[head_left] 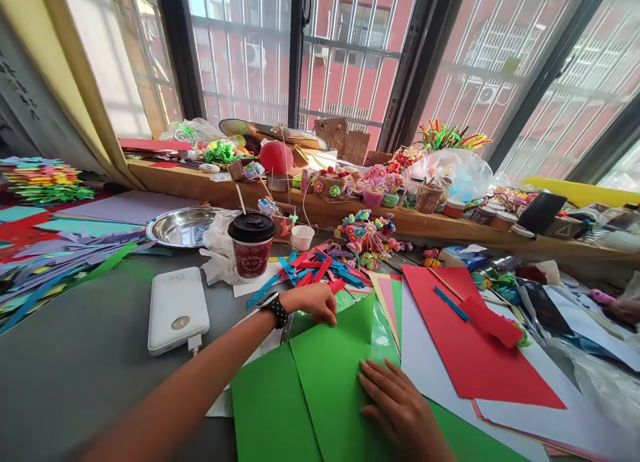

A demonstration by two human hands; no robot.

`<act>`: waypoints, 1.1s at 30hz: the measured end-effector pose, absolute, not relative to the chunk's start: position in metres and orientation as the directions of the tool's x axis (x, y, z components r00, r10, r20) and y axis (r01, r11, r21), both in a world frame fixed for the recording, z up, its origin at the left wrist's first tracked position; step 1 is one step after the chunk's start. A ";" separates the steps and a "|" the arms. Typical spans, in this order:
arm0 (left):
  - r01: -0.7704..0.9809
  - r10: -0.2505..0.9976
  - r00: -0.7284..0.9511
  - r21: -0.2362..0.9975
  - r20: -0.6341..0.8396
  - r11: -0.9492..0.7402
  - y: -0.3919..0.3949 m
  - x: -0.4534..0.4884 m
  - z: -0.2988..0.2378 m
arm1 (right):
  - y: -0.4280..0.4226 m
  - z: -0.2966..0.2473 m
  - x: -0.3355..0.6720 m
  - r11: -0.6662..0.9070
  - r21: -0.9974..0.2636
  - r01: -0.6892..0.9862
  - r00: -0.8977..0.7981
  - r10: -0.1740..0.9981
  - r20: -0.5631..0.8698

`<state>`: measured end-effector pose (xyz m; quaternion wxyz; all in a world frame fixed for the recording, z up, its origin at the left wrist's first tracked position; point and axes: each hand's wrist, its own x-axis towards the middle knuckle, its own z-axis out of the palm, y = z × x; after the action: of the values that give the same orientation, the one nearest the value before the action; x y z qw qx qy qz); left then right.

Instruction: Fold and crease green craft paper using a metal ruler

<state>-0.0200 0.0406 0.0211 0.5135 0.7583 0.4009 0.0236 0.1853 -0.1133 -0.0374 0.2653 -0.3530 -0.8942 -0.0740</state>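
Green paper point(325, 382), L fingers point(327, 313) pressing, R point(400, 409) flat

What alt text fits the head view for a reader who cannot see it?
Two bare hands rest on a green paper sheet on a grey table: the left hand at its far edge, the right hand flat near its middle. A white power bank, lidded cup and red sheet lie nearby.

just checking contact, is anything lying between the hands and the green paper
Nothing visible does. The left hand has its fingertips on the far edge of the green paper, and the right hand lies flat on its near part. The cut paper strips lie beyond the left hand.
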 end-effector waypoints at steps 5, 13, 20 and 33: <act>0.597 0.632 0.671 0.788 -0.389 -0.149 0.040 -0.017 0.019 | -0.116 -0.038 0.183 0.743 -0.039 0.669 -0.617 0.583 0.529; 0.645 0.571 0.687 0.739 -0.448 -0.195 0.043 -0.012 0.020 | -0.098 -0.044 0.198 0.661 -0.067 0.747 -0.546 0.669 0.505; 0.687 0.586 0.654 0.700 -0.478 -0.196 0.038 -0.011 0.024 | -0.094 -0.045 0.200 0.652 0.044 0.757 -0.605 0.674 0.423; 0.756 0.604 0.639 0.533 -0.476 -0.380 0.045 0.005 0.035 | -0.112 -0.046 0.189 0.634 0.123 0.763 -0.596 0.617 0.514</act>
<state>0.0049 0.0447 0.0348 0.3741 0.8243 0.4126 -0.1015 0.1887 -0.1115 -0.0458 0.2180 -0.3933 -0.8773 -0.1677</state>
